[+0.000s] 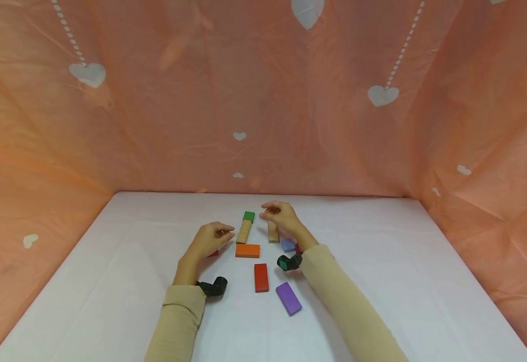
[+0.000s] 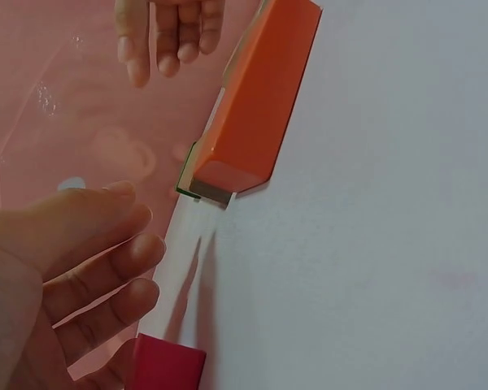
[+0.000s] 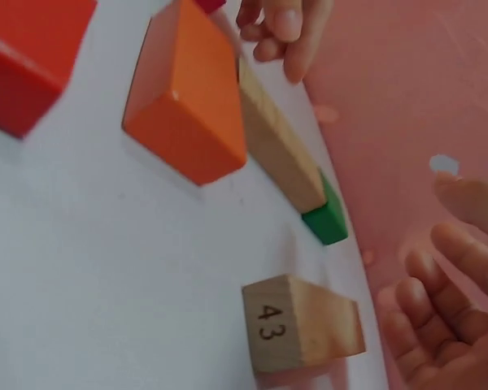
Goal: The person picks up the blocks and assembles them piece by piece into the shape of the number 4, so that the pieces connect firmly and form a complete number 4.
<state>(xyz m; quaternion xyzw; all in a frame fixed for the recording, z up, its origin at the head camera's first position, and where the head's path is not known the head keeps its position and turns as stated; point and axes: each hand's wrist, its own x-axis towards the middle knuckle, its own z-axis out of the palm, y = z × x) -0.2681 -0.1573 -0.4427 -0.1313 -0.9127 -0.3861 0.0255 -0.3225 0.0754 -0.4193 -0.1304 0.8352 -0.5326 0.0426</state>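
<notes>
My left hand [image 1: 209,240] hovers left of the blocks, fingers loosely bent and holding nothing. A red block [image 1: 213,253] lies partly hidden beneath it; in the left wrist view a pinkish-red block [image 2: 169,364] sits by its fingers. Over a plain wooden block [image 1: 273,233] is my right hand [image 1: 283,217], also holding nothing. That block, marked 43 in the right wrist view, stands apart from the fingers [image 3: 427,305]. Between the hands, another wooden block [image 1: 244,232] meets a green block [image 1: 249,216] at its far end, with an orange block [image 1: 247,251] at its near end.
Nearer on the white table [image 1: 109,311] lie a red block [image 1: 261,277] and a purple block [image 1: 288,298]. A blue block [image 1: 288,245] lies by the right wrist, beside a mostly hidden red one [image 1: 298,248]. An orange-pink curtain [image 1: 177,125] borders the table.
</notes>
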